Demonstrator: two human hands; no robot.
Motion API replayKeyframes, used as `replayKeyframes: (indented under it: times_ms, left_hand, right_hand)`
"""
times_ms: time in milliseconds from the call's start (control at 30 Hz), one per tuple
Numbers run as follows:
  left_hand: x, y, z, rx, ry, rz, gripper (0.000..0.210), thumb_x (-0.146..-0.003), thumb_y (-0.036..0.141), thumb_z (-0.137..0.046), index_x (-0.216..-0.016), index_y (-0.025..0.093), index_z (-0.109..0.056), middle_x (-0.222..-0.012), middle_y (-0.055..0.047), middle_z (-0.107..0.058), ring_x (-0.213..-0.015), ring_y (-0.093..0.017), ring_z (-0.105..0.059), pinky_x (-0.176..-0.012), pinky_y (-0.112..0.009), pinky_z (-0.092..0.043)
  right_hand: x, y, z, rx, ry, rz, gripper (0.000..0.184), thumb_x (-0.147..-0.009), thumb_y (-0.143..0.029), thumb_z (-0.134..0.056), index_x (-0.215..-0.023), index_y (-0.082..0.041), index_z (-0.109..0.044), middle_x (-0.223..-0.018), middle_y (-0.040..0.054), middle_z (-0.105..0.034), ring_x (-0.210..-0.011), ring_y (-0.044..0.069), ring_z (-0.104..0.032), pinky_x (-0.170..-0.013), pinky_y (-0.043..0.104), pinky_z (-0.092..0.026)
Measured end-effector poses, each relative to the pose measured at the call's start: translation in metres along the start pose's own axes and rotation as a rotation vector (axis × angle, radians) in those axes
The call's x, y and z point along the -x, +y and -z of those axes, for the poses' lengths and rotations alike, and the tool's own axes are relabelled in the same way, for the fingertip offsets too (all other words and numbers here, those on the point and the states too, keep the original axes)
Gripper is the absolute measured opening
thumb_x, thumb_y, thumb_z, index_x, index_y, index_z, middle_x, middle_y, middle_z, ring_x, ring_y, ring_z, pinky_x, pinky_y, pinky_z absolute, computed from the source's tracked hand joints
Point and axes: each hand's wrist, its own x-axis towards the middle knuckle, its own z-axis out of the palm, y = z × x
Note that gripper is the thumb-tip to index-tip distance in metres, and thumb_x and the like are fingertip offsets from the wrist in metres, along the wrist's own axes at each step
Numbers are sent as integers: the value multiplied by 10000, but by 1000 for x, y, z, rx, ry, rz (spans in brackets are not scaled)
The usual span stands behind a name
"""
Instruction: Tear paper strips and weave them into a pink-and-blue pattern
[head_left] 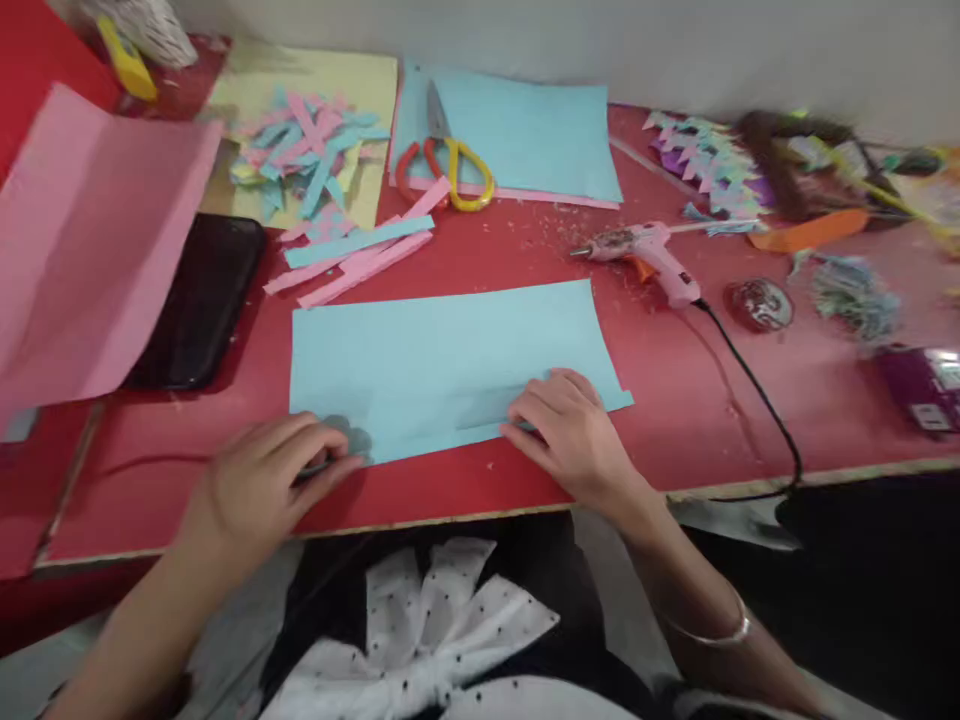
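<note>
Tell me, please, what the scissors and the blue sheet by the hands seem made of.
Scissors: grey blades, probably metal, given their dull sheen; red and yellow handles, likely smooth plastic, judging by even colour.
Blue sheet: matte paper or thin card, given its shineless face and crisp edges.

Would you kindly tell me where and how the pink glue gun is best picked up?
Probably by its handle, with the right hand coming from the near right side. The glue gun lies with that handle slanting right and toward the person, while the nozzle points left, away from the grip. Fingers should likely close short of the black cord at the handle's end.
</note>
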Motion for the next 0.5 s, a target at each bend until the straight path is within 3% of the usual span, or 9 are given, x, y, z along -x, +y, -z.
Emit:
replayKeyframes:
  times_ms: [300, 500]
  left_hand:
    - [6, -3, 6, 84, -30, 86, 394, -874, 448, -332, -626, 198, -508, -551, 24, -561, -493, -95, -538, -503, -196, -417]
    - [13, -6, 7, 99, -37, 62, 260, -885, 350, -352, -759, 201, -524, -667, 17, -571, -587, -87, -560, -554, -176, -443]
  right_hand:
    - [0, 1, 0, 1, 6, -1, 256, -869, -264, -416, -647, -184, -515, -617, 0, -493, -639, 141, -396, -790, 290, -351]
    - [5, 6, 0, -17, 38, -44, 233, -863, -254, -424, -656, -187, -505, -639, 5, -511, -636, 138, -413, -804, 304, -358]
